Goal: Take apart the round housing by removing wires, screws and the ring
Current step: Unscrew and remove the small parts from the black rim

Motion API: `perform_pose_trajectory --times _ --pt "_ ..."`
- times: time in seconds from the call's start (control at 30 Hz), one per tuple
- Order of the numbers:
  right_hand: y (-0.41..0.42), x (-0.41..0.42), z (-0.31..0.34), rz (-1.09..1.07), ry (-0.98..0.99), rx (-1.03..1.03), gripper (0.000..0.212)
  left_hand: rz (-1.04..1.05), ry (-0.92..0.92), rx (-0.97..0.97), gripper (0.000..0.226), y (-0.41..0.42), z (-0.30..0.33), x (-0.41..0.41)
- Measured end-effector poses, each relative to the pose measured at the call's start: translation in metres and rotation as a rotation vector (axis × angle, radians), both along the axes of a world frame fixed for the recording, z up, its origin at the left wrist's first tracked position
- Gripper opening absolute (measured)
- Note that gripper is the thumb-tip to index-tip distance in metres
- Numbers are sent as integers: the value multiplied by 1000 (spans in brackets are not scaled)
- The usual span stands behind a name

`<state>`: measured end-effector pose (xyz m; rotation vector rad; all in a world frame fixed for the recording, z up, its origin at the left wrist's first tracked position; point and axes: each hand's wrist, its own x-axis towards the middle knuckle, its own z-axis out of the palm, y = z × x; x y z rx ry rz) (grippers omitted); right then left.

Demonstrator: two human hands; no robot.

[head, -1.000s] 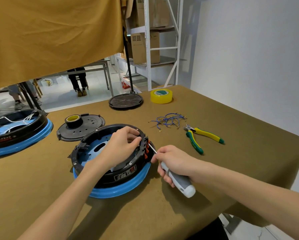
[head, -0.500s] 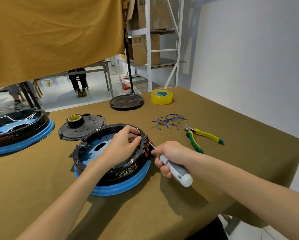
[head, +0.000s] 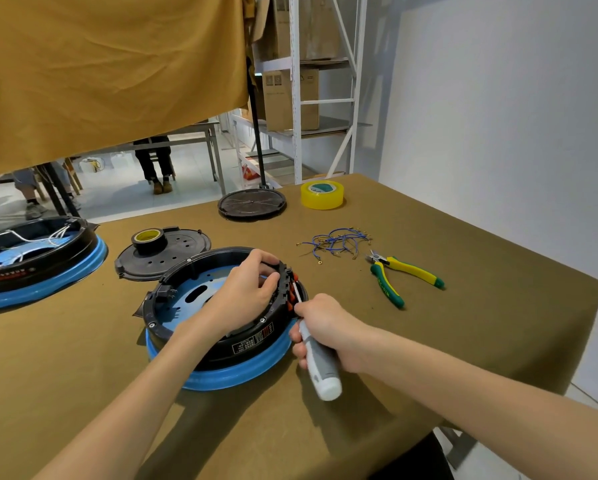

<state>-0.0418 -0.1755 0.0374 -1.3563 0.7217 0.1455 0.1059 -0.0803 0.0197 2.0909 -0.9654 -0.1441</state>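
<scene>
The left hand [head: 245, 289] reaches from the lower left into the round housing [head: 221, 320], its fingers [head: 268, 259] curled over the far right part of the black rim, the thumb tucked just inside; whether they pinch something small there cannot be told. The right hand [head: 325, 327] comes in from the lower right with its fingers wrapped tight round the grey and white handle of a screwdriver [head: 320, 365]. The handle slants down toward the person, and the thin shaft points up to the orange clips on the housing's right edge, just beside the left fingertips.

The housing, black with a blue ring round its base, sits on the brown desk [head: 463, 341] in front of the person. Beyond it to the right lies a bunch of loose blue wires [head: 335, 242], and near them green and yellow pliers [head: 399, 277]. A black lid [head: 173, 256] with a small roll of tape on it lies just behind the housing. A second housing [head: 31, 261] stands at the left edge, well apart.
</scene>
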Motion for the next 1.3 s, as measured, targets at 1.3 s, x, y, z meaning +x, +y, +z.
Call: perform_pose_trajectory --times 1.3 --pt "-119 35 0 145 -561 -1268 18 -128 -63 184 58 32 11 -21"
